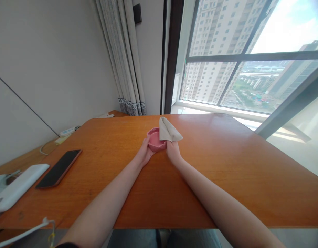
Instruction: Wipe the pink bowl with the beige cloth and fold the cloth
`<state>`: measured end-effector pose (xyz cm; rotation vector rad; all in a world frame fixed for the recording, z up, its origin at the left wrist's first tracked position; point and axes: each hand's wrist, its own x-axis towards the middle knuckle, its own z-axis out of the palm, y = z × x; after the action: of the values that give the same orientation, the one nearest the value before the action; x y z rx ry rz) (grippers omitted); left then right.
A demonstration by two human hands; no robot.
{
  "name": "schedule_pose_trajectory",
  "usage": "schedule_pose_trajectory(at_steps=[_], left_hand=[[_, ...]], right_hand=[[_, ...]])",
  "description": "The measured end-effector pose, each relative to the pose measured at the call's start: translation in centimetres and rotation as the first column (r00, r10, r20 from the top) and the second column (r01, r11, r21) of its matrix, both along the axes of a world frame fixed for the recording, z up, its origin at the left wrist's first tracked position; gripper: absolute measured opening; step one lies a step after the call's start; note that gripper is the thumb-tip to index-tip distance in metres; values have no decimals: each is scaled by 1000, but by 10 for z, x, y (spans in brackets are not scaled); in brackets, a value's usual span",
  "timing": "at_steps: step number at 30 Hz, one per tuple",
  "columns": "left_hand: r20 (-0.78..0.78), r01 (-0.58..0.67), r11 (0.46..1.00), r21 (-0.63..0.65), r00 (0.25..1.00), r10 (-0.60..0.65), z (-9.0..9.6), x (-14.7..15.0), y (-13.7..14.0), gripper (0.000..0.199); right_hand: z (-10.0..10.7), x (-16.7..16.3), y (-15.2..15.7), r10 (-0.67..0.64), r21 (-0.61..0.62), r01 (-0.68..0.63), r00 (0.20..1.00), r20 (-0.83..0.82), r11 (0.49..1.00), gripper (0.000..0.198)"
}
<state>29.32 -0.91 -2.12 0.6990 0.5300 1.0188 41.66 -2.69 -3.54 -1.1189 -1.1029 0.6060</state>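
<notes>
A small pink dish [155, 138] with a wavy rim is held over the wooden table, its inside tilted toward me. My left hand [146, 151] grips its left and lower edge, thumb at the rim and fingers underneath. In my right hand [173, 150] is a white cloth [169, 131], pinched and draped upward over the dish's right side. The cloth covers that part of the rim and most of my right fingers.
The brown wooden table [102, 179] spreads below both arms. On its left lie a dark phone [59, 168] and a long white device [21, 186]. A white cable [27, 230] crosses the lower left corner. A power strip [68, 131] sits by the wall, and a large window stands at right.
</notes>
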Motion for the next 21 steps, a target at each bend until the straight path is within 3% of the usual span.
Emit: schedule_pose_trajectory(at_steps=[6,9,13,16,21], left_hand=[[-133,-15,995,96,991,28,1,-4,-2,51],[-231,42,995,87,973,-21,0,-6,-3,53],[-246,93,992,85,967,-69,-4,-4,-6,53],[-223,-6,997,79,974,23,-8,-1,-5,49],[-97,-176,983,58,979,181,-11,4,-1,46]], right_hand=[[7,22,7,61,-57,-61,998,-7,997,44],[4,33,13,93,-111,-96,995,-29,989,41],[0,41,19,133,-128,-136,991,-31,982,43],[-3,35,18,144,-107,-144,990,-10,984,46],[-6,9,6,54,-12,-53,995,80,999,50]])
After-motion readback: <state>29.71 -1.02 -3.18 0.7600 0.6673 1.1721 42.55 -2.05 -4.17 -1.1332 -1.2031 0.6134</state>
